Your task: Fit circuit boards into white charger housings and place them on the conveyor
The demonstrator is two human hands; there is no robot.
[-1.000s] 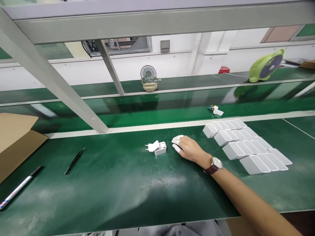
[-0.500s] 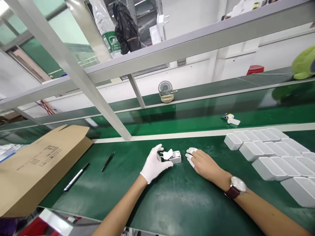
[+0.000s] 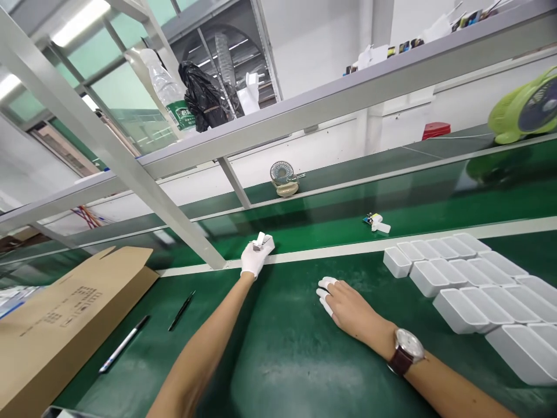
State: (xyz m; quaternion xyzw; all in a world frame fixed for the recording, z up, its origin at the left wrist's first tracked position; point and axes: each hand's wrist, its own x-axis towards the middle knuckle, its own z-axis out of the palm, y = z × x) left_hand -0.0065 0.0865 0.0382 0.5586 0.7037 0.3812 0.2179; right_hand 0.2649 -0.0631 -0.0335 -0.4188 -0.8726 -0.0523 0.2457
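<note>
My left hand (image 3: 254, 259), in a white glove, reaches forward to the pale strip at the edge of the green belt. Its fingers are closed around a small white plastic charger housing (image 3: 269, 244), with a loose white plug part at its top. The fingertips are partly hidden by the housing. My right hand (image 3: 350, 309) rests on the green tabletop with white cots on several fingers. Those fingers are stretched forward, and nothing is in them. To its right stand rows of open white plastic housings (image 3: 460, 307).
On the green belt (image 3: 322, 216) lies another opened charger (image 3: 378, 223) with its circuit board. A cardboard box (image 3: 73, 313), a marker (image 3: 123, 345) and a black pen (image 3: 181, 311) lie on the left. A sloping metal post (image 3: 174, 209) rises by my left hand, with a shelf above.
My left hand has picked up the white charger housing from the tabletop and carried it forward and left to the belt's edge. My right hand has stayed on the table. The view has tilted upward.
</note>
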